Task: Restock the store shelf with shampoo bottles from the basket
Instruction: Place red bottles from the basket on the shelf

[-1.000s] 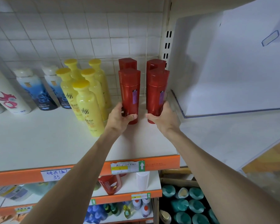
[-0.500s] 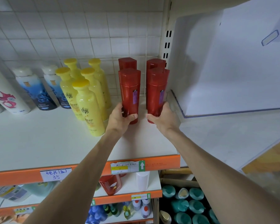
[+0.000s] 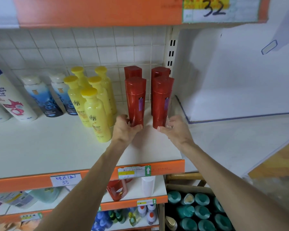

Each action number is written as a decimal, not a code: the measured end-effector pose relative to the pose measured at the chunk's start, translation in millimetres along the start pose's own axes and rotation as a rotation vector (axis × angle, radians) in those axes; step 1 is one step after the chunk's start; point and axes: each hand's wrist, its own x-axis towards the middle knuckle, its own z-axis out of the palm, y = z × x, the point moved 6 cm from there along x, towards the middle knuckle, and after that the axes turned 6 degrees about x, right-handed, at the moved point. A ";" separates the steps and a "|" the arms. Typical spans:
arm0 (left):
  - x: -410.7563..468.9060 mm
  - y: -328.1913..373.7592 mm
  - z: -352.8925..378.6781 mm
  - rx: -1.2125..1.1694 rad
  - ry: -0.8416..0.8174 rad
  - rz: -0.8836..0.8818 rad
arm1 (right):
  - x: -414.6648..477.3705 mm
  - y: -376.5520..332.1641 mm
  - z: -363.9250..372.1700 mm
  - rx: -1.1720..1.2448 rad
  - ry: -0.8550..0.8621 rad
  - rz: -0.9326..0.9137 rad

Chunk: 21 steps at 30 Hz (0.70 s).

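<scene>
This is a shop, in the aisle for hair and body care. White shelves (image 3: 40, 147) with orange front edges (image 3: 165, 165) stand in tiers against a wire grid back (image 3: 90, 52). Price tags sit on the edges: a handwritten "35" tag (image 3: 65, 179), a printed yellow tag (image 3: 134, 171) and a large "32" tag (image 3: 218, 10) above. Goods stand in rows of the same kind: yellow bottles (image 3: 97, 114), red bottles (image 3: 135, 99), blue-and-white bottles (image 3: 40, 95), and teal-capped bottles (image 3: 195, 212) below.
</scene>
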 end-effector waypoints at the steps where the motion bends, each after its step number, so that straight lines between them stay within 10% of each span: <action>1: -8.5 -0.6 -4.5 0.042 0.002 -0.027 | -7.0 1.1 -2.4 -0.023 0.022 0.002; 10: -71.7 -11.9 -45.4 0.416 -0.222 -0.049 | -72.9 -30.7 -1.8 -0.275 0.201 -0.060; 21: -162.3 -41.3 -175.9 0.599 -0.315 0.198 | -188.4 -102.5 67.7 -0.429 -0.020 -0.081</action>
